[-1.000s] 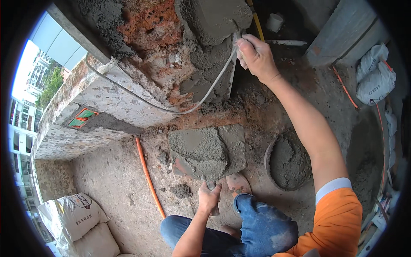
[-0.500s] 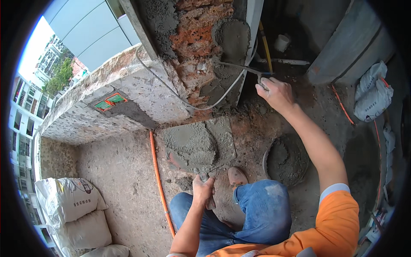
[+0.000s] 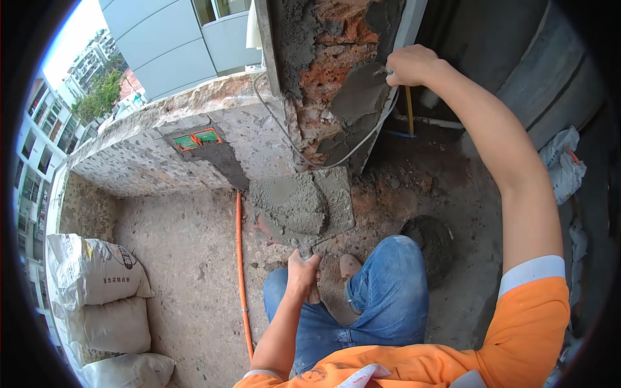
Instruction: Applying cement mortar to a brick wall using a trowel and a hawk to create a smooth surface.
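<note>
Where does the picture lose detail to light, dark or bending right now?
Head view: sky nearly blown white at upper left; head view: corner beyond the right hand in deep shade; head view: low wall's top edge bowed, mortar board free of glare.

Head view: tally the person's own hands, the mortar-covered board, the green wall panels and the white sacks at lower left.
Hands: 2
Mortar-covered board: 1
Green wall panels: 2
White sacks at lower left: 3 visible
Total: 8
</note>
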`<action>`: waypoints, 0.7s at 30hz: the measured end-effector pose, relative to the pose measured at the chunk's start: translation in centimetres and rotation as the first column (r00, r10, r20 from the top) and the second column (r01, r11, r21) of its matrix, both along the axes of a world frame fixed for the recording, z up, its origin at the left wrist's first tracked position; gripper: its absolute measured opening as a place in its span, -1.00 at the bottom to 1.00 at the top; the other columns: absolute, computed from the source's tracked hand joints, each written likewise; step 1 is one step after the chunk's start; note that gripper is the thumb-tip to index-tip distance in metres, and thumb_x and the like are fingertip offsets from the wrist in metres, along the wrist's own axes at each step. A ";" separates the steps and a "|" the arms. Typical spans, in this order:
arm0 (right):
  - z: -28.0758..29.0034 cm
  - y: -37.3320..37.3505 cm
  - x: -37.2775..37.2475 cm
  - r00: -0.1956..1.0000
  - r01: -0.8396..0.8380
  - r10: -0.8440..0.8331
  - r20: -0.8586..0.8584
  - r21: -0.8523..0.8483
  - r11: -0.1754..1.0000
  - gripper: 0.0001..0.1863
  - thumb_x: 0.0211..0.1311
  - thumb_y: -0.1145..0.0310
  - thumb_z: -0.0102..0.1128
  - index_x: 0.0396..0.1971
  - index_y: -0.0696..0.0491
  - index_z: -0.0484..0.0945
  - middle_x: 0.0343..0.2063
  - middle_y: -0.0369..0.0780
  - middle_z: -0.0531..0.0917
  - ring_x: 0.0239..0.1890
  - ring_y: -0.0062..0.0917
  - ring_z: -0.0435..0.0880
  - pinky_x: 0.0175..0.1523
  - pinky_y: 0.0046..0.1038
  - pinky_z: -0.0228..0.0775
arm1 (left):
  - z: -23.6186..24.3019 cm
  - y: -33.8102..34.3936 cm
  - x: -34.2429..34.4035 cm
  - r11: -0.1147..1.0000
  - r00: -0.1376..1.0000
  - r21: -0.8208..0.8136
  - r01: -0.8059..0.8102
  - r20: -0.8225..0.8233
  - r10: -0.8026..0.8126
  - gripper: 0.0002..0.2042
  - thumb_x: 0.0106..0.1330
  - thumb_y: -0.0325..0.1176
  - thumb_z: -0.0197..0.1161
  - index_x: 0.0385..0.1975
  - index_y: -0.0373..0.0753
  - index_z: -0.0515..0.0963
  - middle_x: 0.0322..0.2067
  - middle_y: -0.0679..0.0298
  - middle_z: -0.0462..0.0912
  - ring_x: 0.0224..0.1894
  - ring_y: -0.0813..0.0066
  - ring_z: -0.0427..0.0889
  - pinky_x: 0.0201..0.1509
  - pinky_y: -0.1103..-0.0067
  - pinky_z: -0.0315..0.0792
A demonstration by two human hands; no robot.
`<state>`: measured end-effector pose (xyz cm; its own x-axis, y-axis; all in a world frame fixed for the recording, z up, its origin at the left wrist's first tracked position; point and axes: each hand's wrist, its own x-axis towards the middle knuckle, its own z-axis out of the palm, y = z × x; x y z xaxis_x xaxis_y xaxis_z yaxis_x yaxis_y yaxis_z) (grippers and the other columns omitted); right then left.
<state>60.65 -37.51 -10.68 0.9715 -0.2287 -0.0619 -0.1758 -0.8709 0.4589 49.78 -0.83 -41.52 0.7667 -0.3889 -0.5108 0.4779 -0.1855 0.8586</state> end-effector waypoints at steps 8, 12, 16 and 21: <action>4.1 -0.8 -3.9 0.981 -0.052 0.068 0.180 -0.093 0.994 -0.72 0.09 0.15 0.20 -0.41 0.07 0.67 -0.42 -0.13 0.69 -0.29 -0.20 0.69 -0.20 -0.22 0.54 | 1.4 -1.7 -0.1 0.997 0.998 -0.048 0.058 -0.002 -0.059 -0.79 0.16 -0.47 0.27 -0.36 -0.25 0.33 -0.68 0.34 0.40 -0.77 0.56 0.36 -0.73 0.58 0.31; 0.7 -2.6 -7.4 0.915 -0.085 0.149 0.376 -0.181 0.980 -0.72 0.14 0.13 0.17 -0.43 0.04 0.66 -0.45 -0.14 0.68 -0.31 -0.22 0.69 -0.24 -0.24 0.55 | 1.9 -3.7 0.8 0.992 0.997 -0.094 0.083 0.008 -0.083 -0.79 0.15 -0.48 0.27 -0.36 -0.26 0.33 -0.68 0.34 0.39 -0.76 0.56 0.35 -0.73 0.58 0.31; -3.2 0.3 -9.9 0.778 -0.080 0.140 0.612 -0.125 0.989 -0.68 0.20 0.06 0.11 -0.36 0.03 0.62 -0.36 -0.10 0.67 -0.30 -0.19 0.67 -0.23 -0.20 0.54 | 2.8 -5.8 2.4 0.989 0.995 -0.113 0.096 0.044 -0.092 -0.79 0.15 -0.49 0.26 -0.36 -0.27 0.32 -0.67 0.33 0.39 -0.76 0.56 0.35 -0.74 0.56 0.31; -11.5 8.3 -12.3 0.898 -0.002 -0.275 0.343 0.629 0.777 -0.63 0.19 0.04 0.08 -0.44 0.07 0.62 -0.44 -0.03 0.66 -0.30 -0.05 0.64 -0.16 -0.11 0.50 | 4.7 -8.4 4.5 0.981 0.997 -0.178 0.079 0.009 -0.079 -0.79 0.15 -0.50 0.26 -0.36 -0.27 0.32 -0.67 0.33 0.39 -0.75 0.56 0.36 -0.73 0.57 0.31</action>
<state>48.34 -29.22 -22.14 0.9002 -0.4101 0.1462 -0.3578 -0.8882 -0.2882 54.33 -9.19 -36.77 0.7308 -0.5331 -0.4262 0.4660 -0.0665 0.8823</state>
